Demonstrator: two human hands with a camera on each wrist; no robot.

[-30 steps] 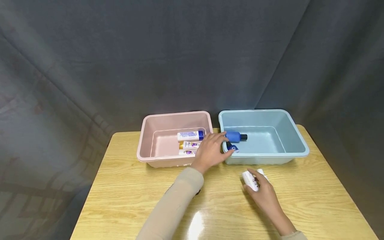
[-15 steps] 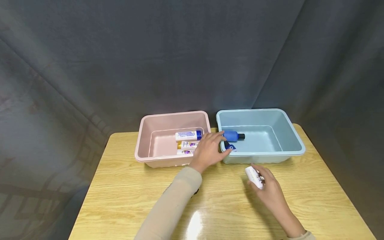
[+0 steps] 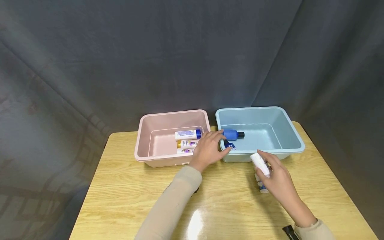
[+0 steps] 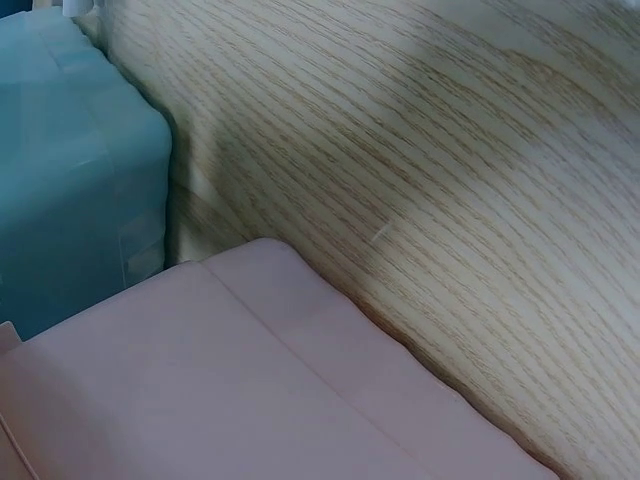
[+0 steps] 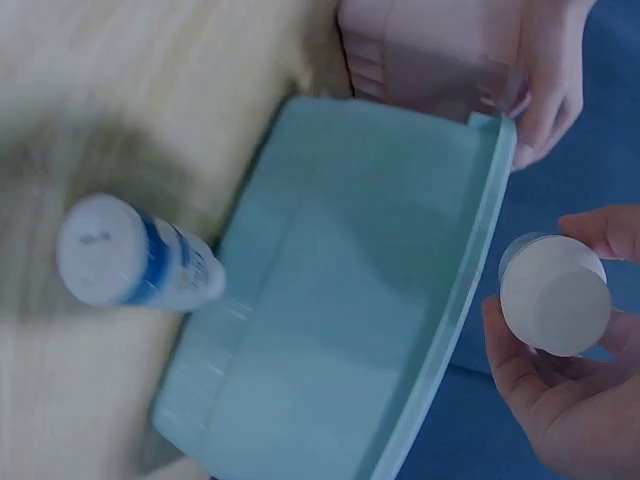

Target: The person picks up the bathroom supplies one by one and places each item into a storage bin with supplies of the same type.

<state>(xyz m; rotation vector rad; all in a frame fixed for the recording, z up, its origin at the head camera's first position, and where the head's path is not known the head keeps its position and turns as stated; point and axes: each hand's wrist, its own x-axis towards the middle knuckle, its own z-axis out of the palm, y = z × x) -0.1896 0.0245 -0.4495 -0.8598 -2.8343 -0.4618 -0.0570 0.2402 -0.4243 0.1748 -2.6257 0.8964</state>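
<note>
My right hand (image 3: 279, 176) grips a white bottle (image 3: 260, 164) between thumb and fingers, raised above the table near the front rim of the light blue bin (image 3: 258, 154). In the right wrist view its round white end (image 5: 555, 297) faces the camera. Below that hand a second white bottle (image 5: 140, 255) with a blue band stands on the table, partly hidden in the head view. My left hand (image 3: 208, 150) rests over the neighbouring rims of the pink bin (image 3: 162, 159) and the blue bin, fingers spread at the blue bin's front left corner.
Inside the pink bin lie a white bottle with a blue cap (image 3: 187, 134), one with a yellow cap (image 3: 187, 144) and another white one (image 3: 184, 151). A blue bottle (image 3: 230, 134) and a dark blue item (image 3: 230, 145) lie in the blue bin. A dark curtain (image 3: 180, 60) hangs behind.
My right hand has lifted the white bottle off the table and moved it up and right, towards the blue bin's front. The second bottle shows below it. The left hand keeps its place.
</note>
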